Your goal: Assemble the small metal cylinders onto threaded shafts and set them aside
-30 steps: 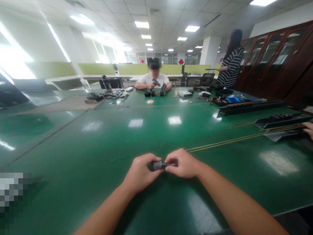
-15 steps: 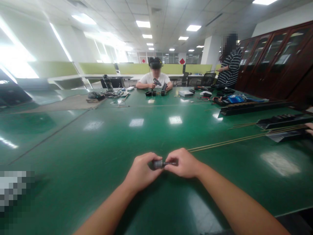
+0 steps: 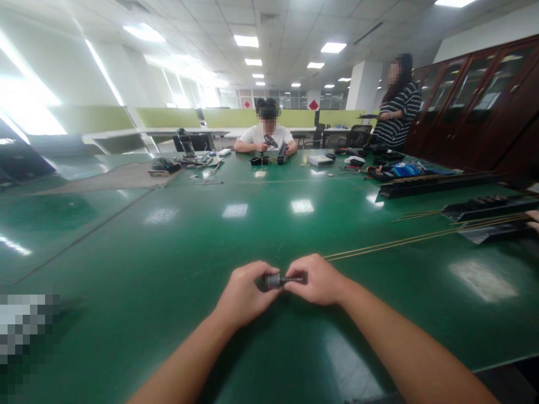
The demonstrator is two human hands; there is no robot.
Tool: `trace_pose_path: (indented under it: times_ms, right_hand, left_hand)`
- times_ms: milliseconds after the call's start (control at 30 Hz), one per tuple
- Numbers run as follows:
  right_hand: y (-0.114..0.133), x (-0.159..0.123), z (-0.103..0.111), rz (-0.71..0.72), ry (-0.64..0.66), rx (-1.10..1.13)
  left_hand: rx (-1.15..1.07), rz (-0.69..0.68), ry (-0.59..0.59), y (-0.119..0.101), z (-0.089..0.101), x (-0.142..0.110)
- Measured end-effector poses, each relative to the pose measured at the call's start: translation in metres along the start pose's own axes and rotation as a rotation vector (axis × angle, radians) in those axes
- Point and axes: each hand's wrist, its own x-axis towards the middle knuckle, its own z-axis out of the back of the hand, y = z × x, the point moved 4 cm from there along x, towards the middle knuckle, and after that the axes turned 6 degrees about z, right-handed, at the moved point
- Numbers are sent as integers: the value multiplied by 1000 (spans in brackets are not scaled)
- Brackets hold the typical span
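Observation:
Above the green tabletop [image 3: 202, 258], both hands meet at a small grey cylinder with a thin dark shaft [image 3: 273, 280], which looks like a small motor. My left hand [image 3: 246, 293] grips the cylinder's body between thumb and fingers; its left end is partly hidden by that hand. From the right, my right hand [image 3: 318, 280] pinches around the thin shaft, its fingertips close to the cylinder's end. The part lies roughly level, pointing left to right. Whether the shaft is threaded is too small to tell.
Two long thin brass-coloured rods [image 3: 391, 244] reach in from the right, ending beside my right hand. Black metal channels [image 3: 475, 233] lie at the right, near another person's hand [image 3: 534, 220]. Across the table a seated person [image 3: 269, 132] holds a power drill; another person [image 3: 398, 109] stands right.
My hands and the part stay almost in place, with only a slight shift at the right fingertips. The standing person has turned left and moved slightly right.

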Motion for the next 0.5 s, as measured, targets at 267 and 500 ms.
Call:
trace_pose_path:
  times_ms: [267, 500]
  right_hand:
    - [-2, 0, 1, -13, 3, -27]
    - [-2, 0, 2, -21, 8, -51]
  left_hand:
    - [12, 1, -20, 4, 0, 2]
    - [11, -4, -17, 6, 1, 2]
